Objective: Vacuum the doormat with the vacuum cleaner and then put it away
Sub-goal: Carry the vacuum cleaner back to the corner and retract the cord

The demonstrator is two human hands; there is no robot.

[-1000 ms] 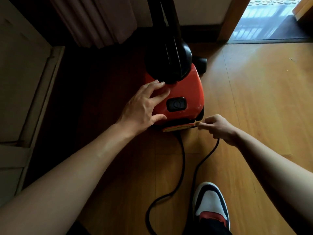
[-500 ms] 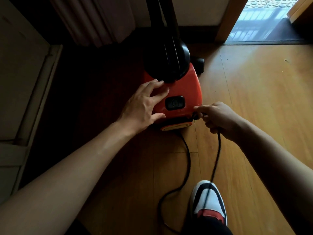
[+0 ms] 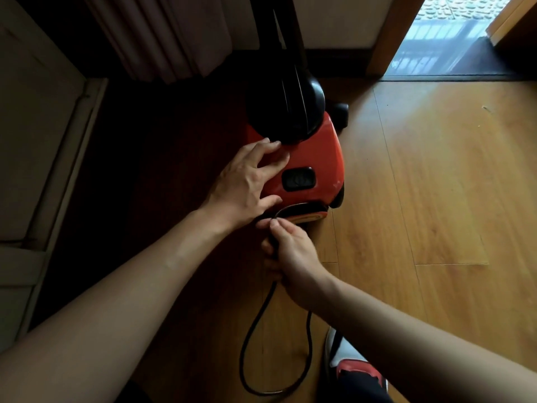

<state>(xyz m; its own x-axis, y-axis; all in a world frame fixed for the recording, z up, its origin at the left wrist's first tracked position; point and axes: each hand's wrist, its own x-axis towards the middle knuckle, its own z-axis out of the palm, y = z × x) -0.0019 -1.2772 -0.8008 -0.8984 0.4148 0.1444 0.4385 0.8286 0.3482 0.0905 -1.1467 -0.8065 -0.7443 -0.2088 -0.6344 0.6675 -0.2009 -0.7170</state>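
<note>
A red and black vacuum cleaner (image 3: pixel 313 161) stands upright on the wooden floor, its black upper body and handle rising out of the top of the view. My left hand (image 3: pixel 247 181) rests flat on the red housing with spread fingers, beside a black switch (image 3: pixel 298 178). My right hand (image 3: pixel 287 248) pinches the black power cord (image 3: pixel 250 335) right at the base of the vacuum, on its near left side. The cord loops down over the floor below my hands. No doormat is in view.
A curtain (image 3: pixel 162 36) hangs behind the vacuum on the left. A pale cabinet or door panel (image 3: pixel 37 135) fills the left edge. An open doorway (image 3: pixel 447 45) lies at the top right. My shoe (image 3: pixel 354 370) stands on the floor by the cord loop.
My right hand has carried the cord from the vacuum's right side around to its near left base. The cord loop on the floor has shortened. My left hand has stayed on the housing.
</note>
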